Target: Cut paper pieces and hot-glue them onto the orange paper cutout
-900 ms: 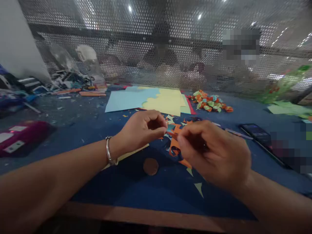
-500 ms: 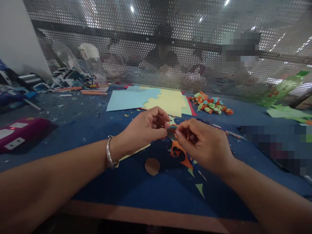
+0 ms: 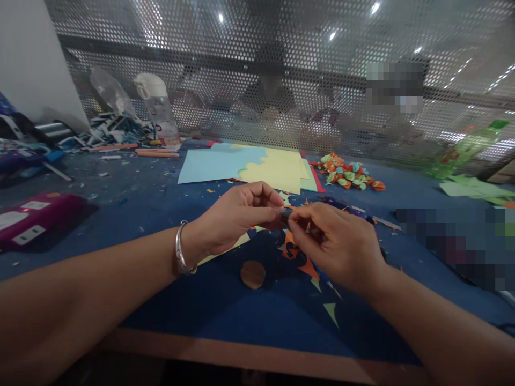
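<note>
The left hand (image 3: 241, 214) and right hand (image 3: 340, 236) pinch a small blue-grey scrap (image 3: 286, 213) between them, having drawn closer within the past second, apparently tightening a shared hold. Its visible length runs crosswise, hand to hand, ends hidden. Paper sheets (image 3: 277, 170) lie beyond the hands on the desk (image 3: 193, 311).

It is rather dim, with small bright lights (image 3: 375, 8) up high. Shadows darken the counter (image 3: 225, 319). Blocky squares hide bits.

You face a perforated metal panel (image 3: 209, 48) dotted with bright lights (image 3: 221, 18). A pale wall (image 3: 40, 59) stands left, behind your blue tabletop (image 3: 201, 316).
</note>
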The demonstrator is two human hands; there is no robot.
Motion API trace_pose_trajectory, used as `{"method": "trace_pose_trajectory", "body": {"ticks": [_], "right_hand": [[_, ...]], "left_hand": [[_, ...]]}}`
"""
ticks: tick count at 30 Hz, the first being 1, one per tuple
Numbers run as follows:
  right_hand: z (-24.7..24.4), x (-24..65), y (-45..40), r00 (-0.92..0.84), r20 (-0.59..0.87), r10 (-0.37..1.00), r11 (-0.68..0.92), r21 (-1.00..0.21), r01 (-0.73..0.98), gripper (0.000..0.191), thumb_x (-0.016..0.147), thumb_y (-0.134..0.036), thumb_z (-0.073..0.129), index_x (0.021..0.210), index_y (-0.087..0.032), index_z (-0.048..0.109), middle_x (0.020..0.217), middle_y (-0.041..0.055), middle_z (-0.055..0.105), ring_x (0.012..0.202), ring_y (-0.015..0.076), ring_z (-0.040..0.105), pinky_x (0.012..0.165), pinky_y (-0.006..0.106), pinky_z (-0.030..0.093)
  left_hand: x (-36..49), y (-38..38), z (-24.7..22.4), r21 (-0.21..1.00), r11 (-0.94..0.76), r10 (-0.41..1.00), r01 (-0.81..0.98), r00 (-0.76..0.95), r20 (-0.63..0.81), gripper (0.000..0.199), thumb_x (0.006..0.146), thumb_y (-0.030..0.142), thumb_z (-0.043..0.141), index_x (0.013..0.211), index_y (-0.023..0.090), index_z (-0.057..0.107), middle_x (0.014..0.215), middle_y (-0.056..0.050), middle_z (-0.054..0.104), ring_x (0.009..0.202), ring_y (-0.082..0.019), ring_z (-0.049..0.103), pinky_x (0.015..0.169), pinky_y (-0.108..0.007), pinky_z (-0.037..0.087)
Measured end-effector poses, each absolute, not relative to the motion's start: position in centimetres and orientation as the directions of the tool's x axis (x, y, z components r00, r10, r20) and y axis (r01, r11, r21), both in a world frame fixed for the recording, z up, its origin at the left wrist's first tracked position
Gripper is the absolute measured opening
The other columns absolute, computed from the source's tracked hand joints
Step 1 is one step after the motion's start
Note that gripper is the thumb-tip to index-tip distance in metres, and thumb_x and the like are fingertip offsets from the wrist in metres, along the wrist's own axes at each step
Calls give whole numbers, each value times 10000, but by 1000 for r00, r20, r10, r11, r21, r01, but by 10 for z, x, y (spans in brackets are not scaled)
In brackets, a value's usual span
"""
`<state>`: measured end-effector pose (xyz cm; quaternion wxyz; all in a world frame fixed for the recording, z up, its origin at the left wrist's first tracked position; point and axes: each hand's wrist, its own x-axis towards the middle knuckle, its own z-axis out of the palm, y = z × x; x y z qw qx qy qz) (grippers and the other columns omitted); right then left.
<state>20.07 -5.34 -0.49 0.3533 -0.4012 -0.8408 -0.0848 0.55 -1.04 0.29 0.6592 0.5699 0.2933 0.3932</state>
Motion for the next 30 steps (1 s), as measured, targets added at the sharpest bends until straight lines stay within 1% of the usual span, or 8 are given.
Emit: {"method": "trace_pose_trajectory", "body": {"ticks": [4, 8, 13, 17, 20, 23, 26, 30], "right_hand": [[-6, 201, -56, -405, 658, 635, 681, -230, 695, 52, 927, -162, 628, 953, -184, 668, 788, -22, 692, 604, 81, 603, 577, 221, 447], [-7, 201, -57, -362, 635, 682, 667, -337, 665, 57, 936, -189, 645, 983, -198, 676, 806, -34, 699, 620, 70, 615, 598, 205, 470], [-7, 200, -56, -349, 613, 709, 648, -371, 665, 81, 917, -184, 660, 993, -198, 683, 799, -29, 705, 626, 84, 628, 597, 225, 479], [-6, 197, -57, -340, 589, 733, 636, -417, 650, 56, 922, -210, 654, 970, -198, 680, 800, -26, 705, 613, 83, 628, 588, 226, 485], [-4, 196, -59, -326, 568, 756, 620, -461, 635, 84, 936, -227, 627, 985, -192, 686, 802, -11, 712, 639, 98, 645, 604, 237, 500], [-2, 195, -60, -302, 535, 789, 589, -521, 618, 113, 947, -222, 597, 1002, -187, 689, 760, -4, 699, 624, 105, 637, 564, 229, 498], [-2, 194, -60, -263, 511, 818, 557, -592, 582, 99, 941, -238, 608, 991, -188, 677, 740, 0, 686, 598, 107, 627, 516, 217, 492], [-4, 193, -59, -235, 477, 847, 523, -669, 528, 104, 916, -265, 648, 992, -194, 637, 777, 5, 685, 626, 116, 651, 525, 217, 515]], "left_hand": [[5, -10, 1, 984, -4, 867, -179, 489, 93, 173, 754, 81, 744, 859, 129, 615, 705, 24, 640, 651, -83, 618, 638, -217, 463], [5, -9, 2, 984, -28, 873, -176, 475, 110, 162, 761, 73, 725, 867, 125, 615, 721, 26, 632, 643, -76, 606, 625, -211, 463], [4, -8, 1, 986, -12, 855, -167, 510, 97, 186, 751, 107, 743, 890, 126, 621, 740, 14, 643, 684, -81, 609, 642, -205, 475], [4, -8, -1, 986, -55, 867, -154, 483, 124, 180, 732, 65, 710, 872, 133, 619, 716, 26, 632, 660, -73, 597, 629, -201, 469], [5, -9, -1, 986, -90, 880, -138, 452, 144, 172, 719, 56, 691, 854, 135, 619, 716, 23, 636, 664, -80, 602, 624, -210, 475], [6, -10, 2, 985, -122, 884, -120, 439, 163, 159, 715, 71, 684, 842, 138, 617, 724, 18, 637, 678, -93, 613, 625, -226, 485], [5, -10, 3, 984, -154, 884, -86, 433, 177, 165, 706, 71, 680, 841, 143, 618, 724, 18, 634, 684, -102, 614, 634, -240, 490], [5, -8, 1, 983, -162, 880, -83, 439, 182, 160, 716, 62, 662, 846, 147, 619, 726, 29, 620, 669, -90, 591, 631, -234, 470]]}}
